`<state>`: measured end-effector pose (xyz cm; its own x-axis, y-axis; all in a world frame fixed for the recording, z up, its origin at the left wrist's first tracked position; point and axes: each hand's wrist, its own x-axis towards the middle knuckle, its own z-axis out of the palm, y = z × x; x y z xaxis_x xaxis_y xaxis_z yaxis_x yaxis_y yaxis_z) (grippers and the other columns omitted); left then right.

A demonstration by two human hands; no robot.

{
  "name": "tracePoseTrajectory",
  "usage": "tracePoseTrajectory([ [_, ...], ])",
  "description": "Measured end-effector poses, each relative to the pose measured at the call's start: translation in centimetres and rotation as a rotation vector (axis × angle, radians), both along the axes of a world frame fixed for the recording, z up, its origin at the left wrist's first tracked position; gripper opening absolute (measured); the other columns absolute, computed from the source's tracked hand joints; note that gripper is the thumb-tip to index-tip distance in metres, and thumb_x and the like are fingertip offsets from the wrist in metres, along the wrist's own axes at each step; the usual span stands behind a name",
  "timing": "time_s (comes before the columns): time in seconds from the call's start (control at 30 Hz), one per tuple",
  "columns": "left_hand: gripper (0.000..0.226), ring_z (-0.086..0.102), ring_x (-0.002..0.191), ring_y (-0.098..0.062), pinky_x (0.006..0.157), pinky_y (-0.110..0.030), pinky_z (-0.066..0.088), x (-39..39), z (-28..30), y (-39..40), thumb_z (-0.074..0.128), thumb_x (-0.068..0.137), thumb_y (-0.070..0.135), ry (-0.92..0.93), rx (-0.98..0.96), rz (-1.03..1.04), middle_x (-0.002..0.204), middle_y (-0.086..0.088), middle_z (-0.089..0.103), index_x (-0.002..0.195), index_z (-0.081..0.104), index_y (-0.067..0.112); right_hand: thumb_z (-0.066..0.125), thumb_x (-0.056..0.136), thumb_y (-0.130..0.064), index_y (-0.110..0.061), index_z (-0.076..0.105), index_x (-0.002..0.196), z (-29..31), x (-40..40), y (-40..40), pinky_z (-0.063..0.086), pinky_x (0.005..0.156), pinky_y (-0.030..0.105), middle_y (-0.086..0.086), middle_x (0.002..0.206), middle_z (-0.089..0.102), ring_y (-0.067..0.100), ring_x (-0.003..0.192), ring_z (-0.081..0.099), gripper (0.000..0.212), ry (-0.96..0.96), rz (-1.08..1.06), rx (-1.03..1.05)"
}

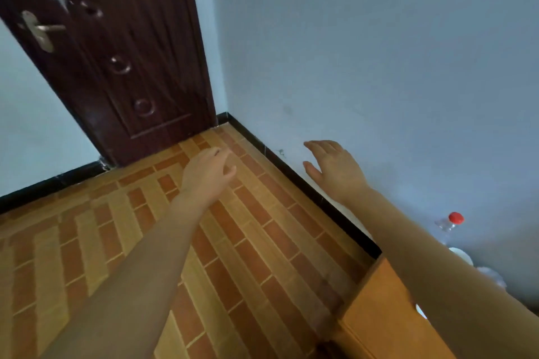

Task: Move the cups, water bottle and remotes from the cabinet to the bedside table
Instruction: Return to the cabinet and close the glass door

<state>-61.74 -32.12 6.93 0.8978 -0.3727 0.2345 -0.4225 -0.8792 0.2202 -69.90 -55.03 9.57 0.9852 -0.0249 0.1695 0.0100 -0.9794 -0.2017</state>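
Note:
My left hand point(208, 173) is stretched out over the tiled floor, fingers loosely curled, holding nothing. Further right, my right hand point(332, 167) is held out near the wall with its fingers spread and empty. A clear water bottle point(447, 226) with a red cap stands at the right, behind my right forearm, on the orange wooden cabinet point(385, 309). Beside the bottle the white rims of cups point(462, 255) peek out, mostly hidden by my arm. No remotes show in this view.
A dark brown door point(122, 61) with a metal handle point(40, 30) stands closed at the upper left. Pale blue walls meet in a corner, edged by a black skirting board point(291, 172). The floor point(233, 242) is brick-patterned tile.

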Motion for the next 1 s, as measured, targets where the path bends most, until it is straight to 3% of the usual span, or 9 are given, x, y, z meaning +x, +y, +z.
tracePoseTrajectory([
  [0.37,0.042,0.049,0.117,-0.021,0.094,-0.037,0.045,2.6,0.7,16.6,0.048,0.092,0.032,0.013,0.029,0.419,0.13,-0.005,0.053,0.131,0.048,0.016,0.036,0.096,-0.033,-0.018,0.045,0.131,-0.6,12.0,16.5,0.034,0.108,0.044,0.004,0.136,0.049,0.024,0.128,0.044,0.04,0.0,0.417,0.082],
  [0.53,0.042,0.047,0.121,-0.027,0.094,-0.037,0.043,2.5,1.1,21.9,0.046,0.093,0.032,0.086,0.091,0.719,0.137,-0.007,0.047,0.133,0.045,0.018,0.038,0.097,-0.034,-0.019,0.038,0.138,-1.4,18.0,22.1,0.029,0.11,0.035,0.0,0.142,0.044,0.017,0.134,0.036,0.044,0.008,0.598,0.02],
  [0.7,0.04,0.053,0.109,-0.029,0.082,-0.037,0.046,2.9,1.3,25.4,0.046,0.093,0.035,0.065,0.047,0.941,0.131,-0.007,0.052,0.128,0.05,0.016,0.04,0.097,-0.031,-0.014,0.035,0.14,-1.0,24.5,27.2,0.027,0.11,0.034,0.004,0.142,0.044,0.02,0.134,0.034,0.047,-0.002,0.873,-0.024],
  [1.0,0.044,0.048,0.12,-0.027,0.091,-0.04,0.045,2.5,1.5,25.1,0.047,0.092,0.037,0.047,-0.057,1.396,0.137,-0.006,0.047,0.132,0.046,0.018,0.038,0.096,-0.034,-0.014,0.036,0.139,-0.1,32.2,34.1,0.036,0.107,0.038,0.004,0.142,0.045,0.021,0.134,0.036,0.048,-0.035,1.316,-0.078],
])
